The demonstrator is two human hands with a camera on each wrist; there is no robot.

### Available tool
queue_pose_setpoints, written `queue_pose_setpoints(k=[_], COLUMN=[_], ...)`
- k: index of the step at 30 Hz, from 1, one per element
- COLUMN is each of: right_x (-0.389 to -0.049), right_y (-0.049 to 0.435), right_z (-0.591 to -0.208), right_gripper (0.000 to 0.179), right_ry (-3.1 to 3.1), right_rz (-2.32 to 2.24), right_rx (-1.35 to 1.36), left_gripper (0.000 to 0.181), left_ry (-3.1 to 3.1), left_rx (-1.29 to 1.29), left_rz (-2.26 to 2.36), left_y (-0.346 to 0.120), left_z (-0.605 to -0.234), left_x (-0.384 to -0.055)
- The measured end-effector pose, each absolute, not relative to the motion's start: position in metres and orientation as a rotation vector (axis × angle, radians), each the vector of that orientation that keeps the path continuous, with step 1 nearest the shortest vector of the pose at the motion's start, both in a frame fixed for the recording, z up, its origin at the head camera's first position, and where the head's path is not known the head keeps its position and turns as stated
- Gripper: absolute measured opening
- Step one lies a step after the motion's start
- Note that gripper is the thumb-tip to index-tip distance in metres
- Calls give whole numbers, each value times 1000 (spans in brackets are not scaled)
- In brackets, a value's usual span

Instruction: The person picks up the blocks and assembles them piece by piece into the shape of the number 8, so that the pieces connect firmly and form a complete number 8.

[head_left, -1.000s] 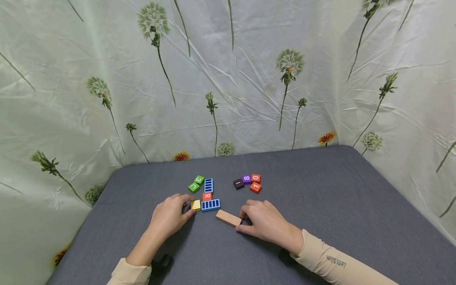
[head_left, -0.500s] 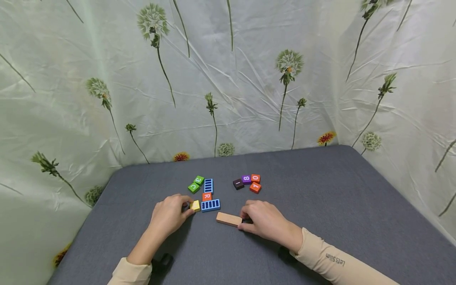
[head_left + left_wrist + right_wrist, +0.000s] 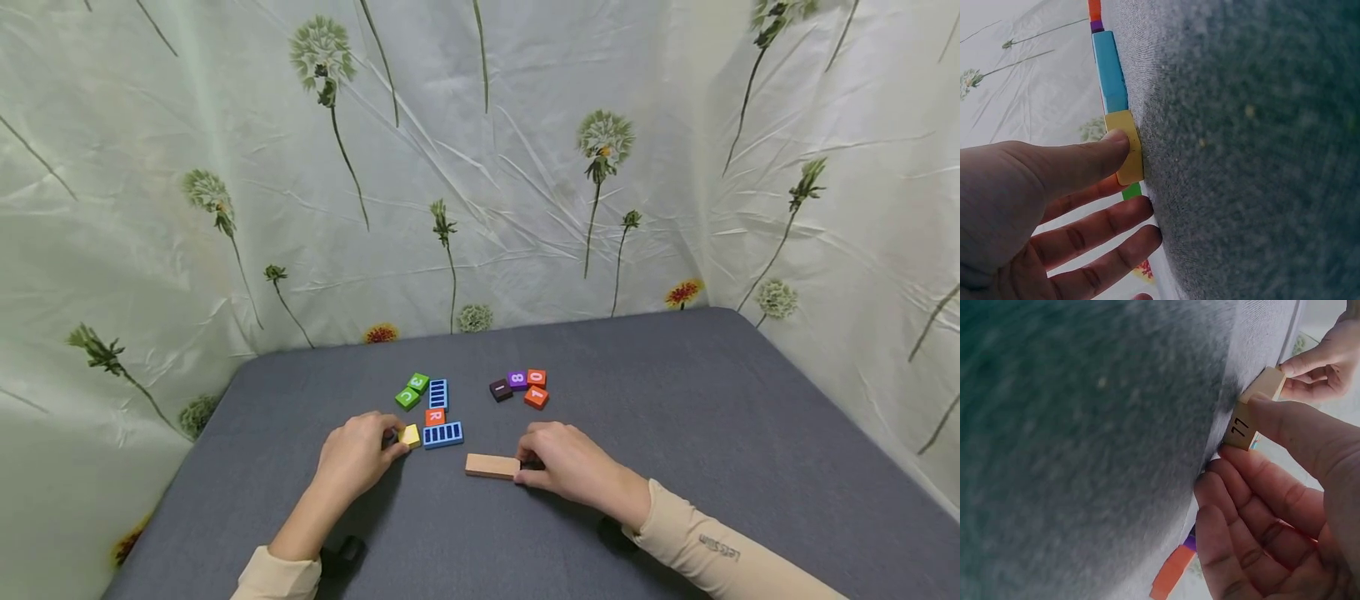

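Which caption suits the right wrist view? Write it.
Right hand pinches a marked wooden block; the left hand shows beyond.

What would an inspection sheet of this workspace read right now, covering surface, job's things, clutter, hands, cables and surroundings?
Surface: grey table, cloth-like top.
Job's things: yellow tile beside the near blue tile; wood block lying lengthwise.
Clutter: R tile between the near and far blue tile; two green tiles left of the far one; separate group of dark tile, purple tile and two orange tiles.
Hands: left hand pinches the yellow tile; right hand grips one end of the wood block.
Cables: nothing seen.
Surroundings: flower-print cloth behind the table.
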State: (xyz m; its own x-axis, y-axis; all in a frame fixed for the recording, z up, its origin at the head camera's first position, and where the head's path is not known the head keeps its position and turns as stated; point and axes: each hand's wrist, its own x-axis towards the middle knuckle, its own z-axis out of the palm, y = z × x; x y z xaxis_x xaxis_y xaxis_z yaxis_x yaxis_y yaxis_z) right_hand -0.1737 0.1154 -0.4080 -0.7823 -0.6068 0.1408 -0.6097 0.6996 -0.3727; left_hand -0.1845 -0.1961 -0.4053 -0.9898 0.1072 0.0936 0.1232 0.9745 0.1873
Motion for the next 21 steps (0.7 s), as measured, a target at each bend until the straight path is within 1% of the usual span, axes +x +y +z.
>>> queue_pose_setpoints(k=[21], right_x=[-174], right_y=[137], right_z=[-404], right_gripper=[11], right_ry=[-2859], right_rz=[579], right_rx=[1113], left_gripper=[23], left_ry=[-2994], left_rx=[-223], left_rz=[-265], left_y=[-197], left_z=[-406], left_x=[-184])
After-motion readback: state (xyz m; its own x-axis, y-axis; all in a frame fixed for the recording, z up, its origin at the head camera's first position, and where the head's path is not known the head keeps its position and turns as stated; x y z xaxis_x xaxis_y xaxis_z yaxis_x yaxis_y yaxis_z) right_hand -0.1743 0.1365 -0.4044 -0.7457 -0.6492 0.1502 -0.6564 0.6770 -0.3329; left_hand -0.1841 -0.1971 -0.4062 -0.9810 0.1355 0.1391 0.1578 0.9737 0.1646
